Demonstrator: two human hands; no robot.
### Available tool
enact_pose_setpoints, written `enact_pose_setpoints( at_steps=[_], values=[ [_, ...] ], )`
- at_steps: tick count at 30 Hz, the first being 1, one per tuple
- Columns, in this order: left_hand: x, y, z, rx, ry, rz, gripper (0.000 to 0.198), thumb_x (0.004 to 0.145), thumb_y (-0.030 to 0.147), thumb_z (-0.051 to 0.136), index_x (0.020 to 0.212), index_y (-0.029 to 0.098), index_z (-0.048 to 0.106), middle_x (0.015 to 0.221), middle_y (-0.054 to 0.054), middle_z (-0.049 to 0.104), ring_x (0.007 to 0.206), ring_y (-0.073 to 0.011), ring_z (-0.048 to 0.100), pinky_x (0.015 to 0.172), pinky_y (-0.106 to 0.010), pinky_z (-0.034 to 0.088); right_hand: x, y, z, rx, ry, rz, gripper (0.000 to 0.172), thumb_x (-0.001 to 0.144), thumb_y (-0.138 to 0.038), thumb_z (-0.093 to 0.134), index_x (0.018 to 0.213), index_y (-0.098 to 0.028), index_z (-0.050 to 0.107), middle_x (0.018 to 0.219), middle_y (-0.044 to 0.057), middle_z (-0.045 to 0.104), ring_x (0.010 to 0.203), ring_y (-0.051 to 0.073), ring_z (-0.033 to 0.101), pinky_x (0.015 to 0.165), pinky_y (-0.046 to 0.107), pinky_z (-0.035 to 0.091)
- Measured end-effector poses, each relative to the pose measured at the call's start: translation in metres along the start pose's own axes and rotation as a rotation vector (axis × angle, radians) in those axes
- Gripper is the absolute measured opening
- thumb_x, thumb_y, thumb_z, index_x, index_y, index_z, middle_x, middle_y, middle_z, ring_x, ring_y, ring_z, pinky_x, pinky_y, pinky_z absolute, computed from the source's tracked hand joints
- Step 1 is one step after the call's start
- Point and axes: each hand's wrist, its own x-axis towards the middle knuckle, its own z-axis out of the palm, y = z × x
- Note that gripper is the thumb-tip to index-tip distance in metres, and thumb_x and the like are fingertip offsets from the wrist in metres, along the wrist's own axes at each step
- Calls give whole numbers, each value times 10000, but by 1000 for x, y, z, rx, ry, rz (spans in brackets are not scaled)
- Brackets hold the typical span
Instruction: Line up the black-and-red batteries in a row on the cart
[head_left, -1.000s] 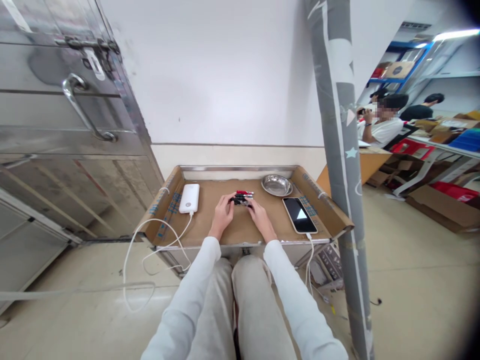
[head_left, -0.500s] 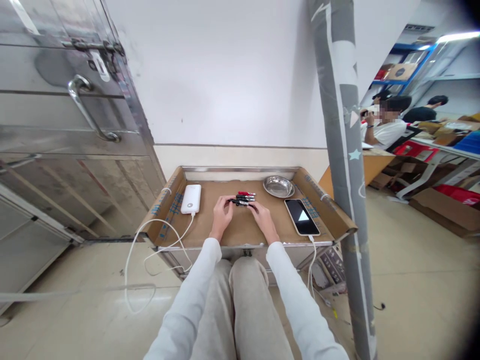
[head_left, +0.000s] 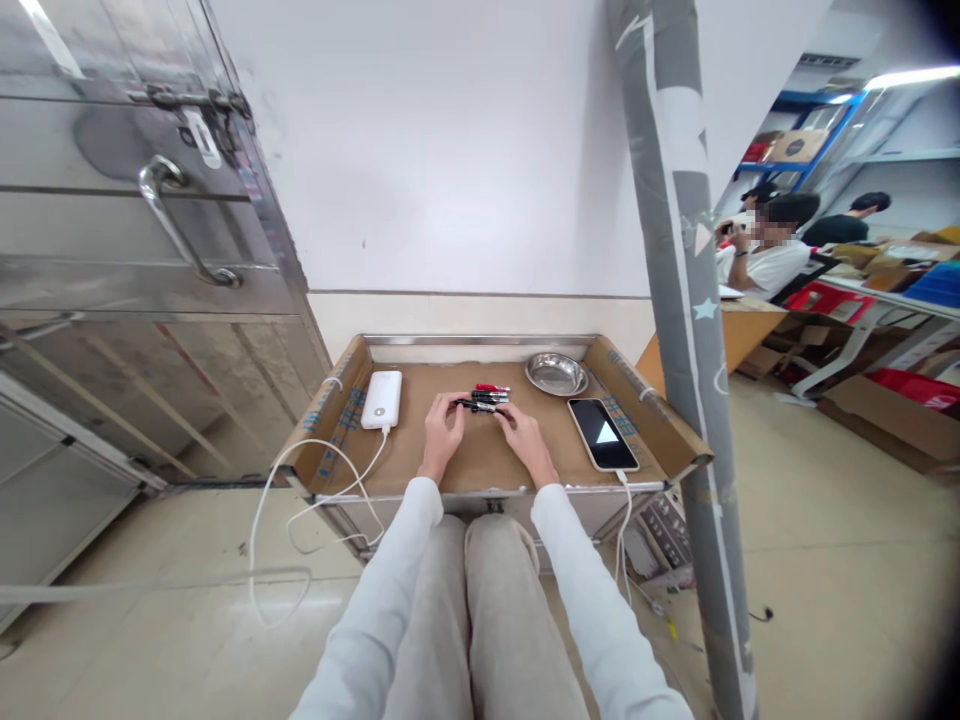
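A black pen (head_left: 480, 406) lies level between my two hands over the brown cardboard surface (head_left: 480, 465). My left hand (head_left: 442, 432) pinches its left end, fingers closed. At its right end are the closed fingertips of my right hand (head_left: 524, 436). Just behind it, more black pens (head_left: 491, 396) lie side by side, with a red pen (head_left: 492, 387) farthest back. Their exact number is hard to tell. A round metal dish (head_left: 556, 374) sits at the back right.
On the left lies a white power bank (head_left: 382, 399) with a cable; on the right, a phone (head_left: 603, 434) plugged into a cable. Raised cardboard sides edge the table. A grey wrapped pole (head_left: 679, 250) stands at the right, with people seated beyond.
Both hands keep nearly the same pose at the black pen. The view has shifted very slightly.
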Motion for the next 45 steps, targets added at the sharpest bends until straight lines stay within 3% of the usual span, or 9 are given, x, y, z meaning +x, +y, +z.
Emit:
enact_pose_setpoints(
  at_steps=[11,21,31,45],
  values=[
    [1,3,0,13,23,5,221,893,183,445,1069,197,578,1002,-70,598,929,-152,592,818,-305,513,0,-2,1,-28,-1,-14,210,854,-276,442,1004,-230,581,956,41,683,867,189,655,827,314,492],
    [1,1,0,25,28,8,217,897,197,444,1063,192,582,992,-71,596,920,-154,591,813,-307,514,0,-4,1,-11,-30,-26,292,875,-282,418,1096,-242,605,1065,35,684,918,184,662,866,308,496],
    [0,1,0,22,8,-6,268,907,209,424,1120,209,588,1013,-76,586,925,-157,589,821,-314,518,0,-2,-1,12,-32,29,217,856,-385,499,943,-252,646,950,22,707,830,197,674,791,297,512],
    [0,0,0,21,-13,-19,274,907,206,429,1130,214,588,1018,-75,581,925,-157,588,820,-315,521,1,3,2,120,-38,47,229,859,-337,499,1042,-264,615,1034,17,697,957,196,662,859,324,514]
  ],
)
